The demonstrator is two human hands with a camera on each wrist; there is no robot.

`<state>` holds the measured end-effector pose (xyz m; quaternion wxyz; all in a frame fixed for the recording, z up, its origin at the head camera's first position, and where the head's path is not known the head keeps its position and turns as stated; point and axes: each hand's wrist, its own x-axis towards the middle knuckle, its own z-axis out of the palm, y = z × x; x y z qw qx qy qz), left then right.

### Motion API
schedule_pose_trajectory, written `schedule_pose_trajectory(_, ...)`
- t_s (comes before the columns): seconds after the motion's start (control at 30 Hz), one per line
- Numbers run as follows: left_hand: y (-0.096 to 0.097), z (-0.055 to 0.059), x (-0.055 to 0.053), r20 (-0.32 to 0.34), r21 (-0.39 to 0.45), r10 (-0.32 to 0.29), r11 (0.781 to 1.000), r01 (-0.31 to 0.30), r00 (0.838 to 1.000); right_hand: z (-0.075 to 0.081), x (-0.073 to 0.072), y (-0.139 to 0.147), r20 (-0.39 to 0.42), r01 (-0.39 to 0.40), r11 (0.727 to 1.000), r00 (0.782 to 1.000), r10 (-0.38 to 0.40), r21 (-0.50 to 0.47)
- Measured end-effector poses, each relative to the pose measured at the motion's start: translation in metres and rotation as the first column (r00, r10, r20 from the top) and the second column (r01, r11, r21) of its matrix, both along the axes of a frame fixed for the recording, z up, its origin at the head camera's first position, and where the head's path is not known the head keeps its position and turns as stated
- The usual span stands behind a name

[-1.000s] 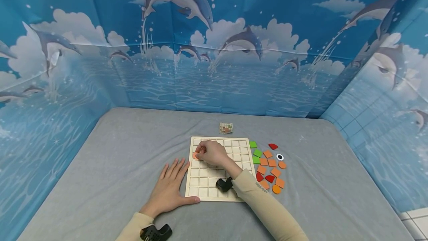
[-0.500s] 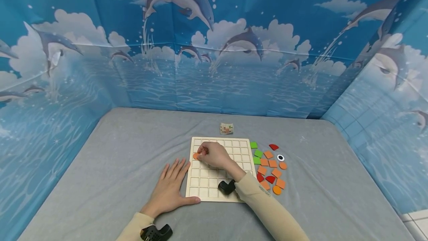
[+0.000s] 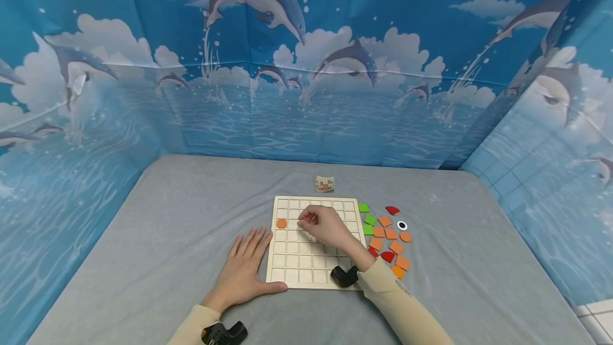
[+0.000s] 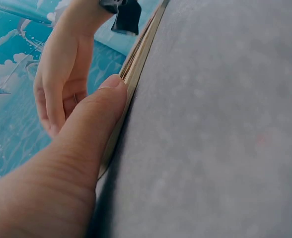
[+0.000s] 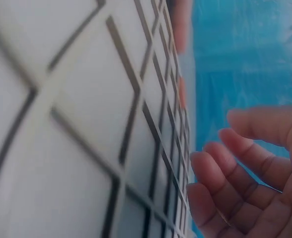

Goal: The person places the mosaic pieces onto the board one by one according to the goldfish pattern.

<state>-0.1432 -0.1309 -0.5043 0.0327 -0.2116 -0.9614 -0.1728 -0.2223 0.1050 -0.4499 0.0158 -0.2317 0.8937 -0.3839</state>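
A pale wooden grid board (image 3: 293, 262) lies on the grey cloth. My left hand (image 3: 241, 276) rests flat at its left side with fingers spread; in the left wrist view the thumb (image 4: 99, 106) lies along the board's edge. One orange disc (image 3: 281, 223) sits in a cell near the left side, third row from the top. Just right of it, over the board, my right hand (image 3: 325, 223) hovers with loosely bent fingers. The right wrist view shows those fingers (image 5: 210, 171) holding nothing, thumb apart from them.
Right of the board lie loose pieces: orange squares (image 3: 379, 232), green squares (image 3: 370, 220), red quarter-rounds (image 3: 392, 210), an orange disc (image 3: 405, 237) and a white ring with a black centre (image 3: 402, 226). A small patterned card (image 3: 324, 184) lies beyond the board. A dolphin-print curtain (image 3: 306, 121) stands behind.
My right hand has let go of the orange disc, leaving it in the cell, and has moved right across the board. The left hand has stayed in place.
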Motion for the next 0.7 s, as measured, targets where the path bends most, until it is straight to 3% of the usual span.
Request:
schedule_pose_trajectory(0.33, -0.001, 0.000, 0.000, -0.008, -0.001, 0.008, 1.000, -0.008, 1.000, 0.006, 0.010, 0.037, -0.088, 0.131, 0.991, 0.987, -0.133, -0.028)
schedule_pose_trajectory(0.5, -0.001, -0.002, -0.001, -0.012, -0.009, 0.008, 1.000, -0.008, 1.000, 0.009, 0.017, 0.061, -0.076, 0.184, 0.982, 0.979, -0.187, -0.044)
schedule_pose_trajectory(0.7, 0.000, -0.002, -0.001, -0.002, -0.006, 0.010, 1.000, -0.010, 1.000, 0.012, 0.026, 0.093, -0.087, 0.275, 0.961, 0.958, -0.273, 0.013)
